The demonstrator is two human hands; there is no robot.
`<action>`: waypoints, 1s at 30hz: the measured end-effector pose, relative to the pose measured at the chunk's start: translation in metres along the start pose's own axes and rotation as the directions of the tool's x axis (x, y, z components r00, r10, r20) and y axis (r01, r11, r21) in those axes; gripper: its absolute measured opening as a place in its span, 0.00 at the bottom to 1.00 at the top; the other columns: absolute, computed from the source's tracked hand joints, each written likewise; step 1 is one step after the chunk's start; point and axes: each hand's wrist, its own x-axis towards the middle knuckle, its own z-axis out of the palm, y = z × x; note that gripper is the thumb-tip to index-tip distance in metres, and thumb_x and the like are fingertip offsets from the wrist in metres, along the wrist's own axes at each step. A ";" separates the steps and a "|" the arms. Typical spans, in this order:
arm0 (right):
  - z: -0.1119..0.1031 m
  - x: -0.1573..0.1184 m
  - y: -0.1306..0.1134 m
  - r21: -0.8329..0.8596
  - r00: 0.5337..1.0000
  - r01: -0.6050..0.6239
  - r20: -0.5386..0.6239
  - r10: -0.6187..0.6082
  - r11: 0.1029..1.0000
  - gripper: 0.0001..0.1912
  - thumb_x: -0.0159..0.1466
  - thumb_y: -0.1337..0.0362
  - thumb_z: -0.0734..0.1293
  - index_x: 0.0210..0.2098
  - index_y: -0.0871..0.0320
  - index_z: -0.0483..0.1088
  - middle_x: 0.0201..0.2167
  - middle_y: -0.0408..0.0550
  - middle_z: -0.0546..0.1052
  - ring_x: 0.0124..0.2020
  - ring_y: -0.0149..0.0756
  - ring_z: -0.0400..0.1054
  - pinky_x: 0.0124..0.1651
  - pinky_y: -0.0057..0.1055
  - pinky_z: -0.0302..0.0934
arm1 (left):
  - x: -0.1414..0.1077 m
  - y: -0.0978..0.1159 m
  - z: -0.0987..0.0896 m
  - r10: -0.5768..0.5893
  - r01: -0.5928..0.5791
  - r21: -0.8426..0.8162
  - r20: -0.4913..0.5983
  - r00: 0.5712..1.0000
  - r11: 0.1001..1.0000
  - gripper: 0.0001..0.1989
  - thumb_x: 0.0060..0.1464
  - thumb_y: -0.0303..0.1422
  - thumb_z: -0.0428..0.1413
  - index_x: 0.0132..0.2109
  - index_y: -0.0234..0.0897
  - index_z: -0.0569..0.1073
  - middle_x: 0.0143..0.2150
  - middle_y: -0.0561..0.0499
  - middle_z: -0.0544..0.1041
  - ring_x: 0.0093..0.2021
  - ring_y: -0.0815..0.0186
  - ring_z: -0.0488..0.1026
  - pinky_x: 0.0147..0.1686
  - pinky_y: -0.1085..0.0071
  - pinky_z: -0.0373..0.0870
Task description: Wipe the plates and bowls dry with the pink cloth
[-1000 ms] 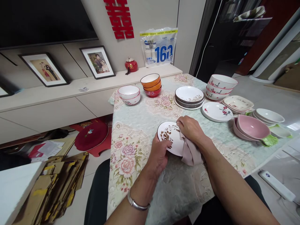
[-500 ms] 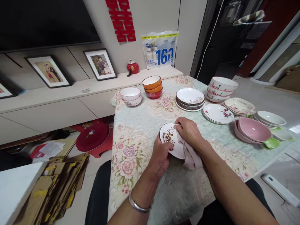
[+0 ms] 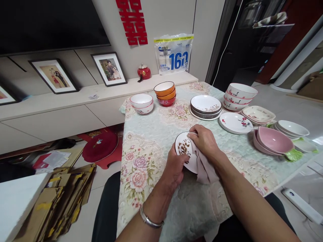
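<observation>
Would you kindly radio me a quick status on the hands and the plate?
Left hand gripping flower-patterned plate, thumb on its face. Right hand holding pinkish cloth over plate's rim. Plate stack ahead, apart from both hands.

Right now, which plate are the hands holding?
The white, brown-flowered plate, tilted between the left hand and the right hand, which holds a pinkish cloth against it. The other plates lie stacked on the table, beyond the hands.

A dark-rimmed white plate (image 3: 186, 147) with a brown floral design sits tilted in the left hand (image 3: 175, 165), thumb over its face. A creased dusty-pink cloth (image 3: 204, 167), gripped by the right hand (image 3: 205, 140), covers its right side, folds hanging below that grip.
</observation>
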 end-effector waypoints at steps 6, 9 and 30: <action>-0.003 -0.005 -0.009 -0.024 0.992 0.077 0.100 -0.074 0.997 0.04 0.63 0.67 0.66 0.32 0.58 0.73 0.34 0.48 0.78 0.36 0.38 0.69 0.41 0.30 0.55 | 0.000 -0.001 0.000 0.005 -0.005 0.017 -0.005 1.000 1.000 0.28 0.30 0.20 0.53 0.45 0.33 0.74 0.30 0.52 0.77 0.28 0.67 0.70 0.27 0.73 0.65; 0.001 -0.007 -0.017 0.177 0.963 0.184 0.165 -0.213 0.967 0.04 0.62 0.67 0.66 0.33 0.57 0.74 0.34 0.45 0.78 0.37 0.35 0.69 0.41 0.28 0.57 | 0.001 0.000 0.000 0.020 -0.020 0.006 0.031 0.999 1.000 0.29 0.30 0.19 0.52 0.46 0.34 0.74 0.28 0.54 0.76 0.27 0.69 0.69 0.27 0.75 0.64; -0.010 0.002 0.003 -0.199 0.996 -0.085 -0.020 0.082 0.976 0.05 0.64 0.63 0.66 0.36 0.58 0.72 0.34 0.49 0.78 0.36 0.40 0.70 0.37 0.32 0.53 | 0.000 0.001 0.000 -0.014 0.014 0.034 -0.005 1.000 0.999 0.31 0.29 0.20 0.54 0.47 0.33 0.73 0.35 0.49 0.80 0.34 0.60 0.75 0.32 0.69 0.71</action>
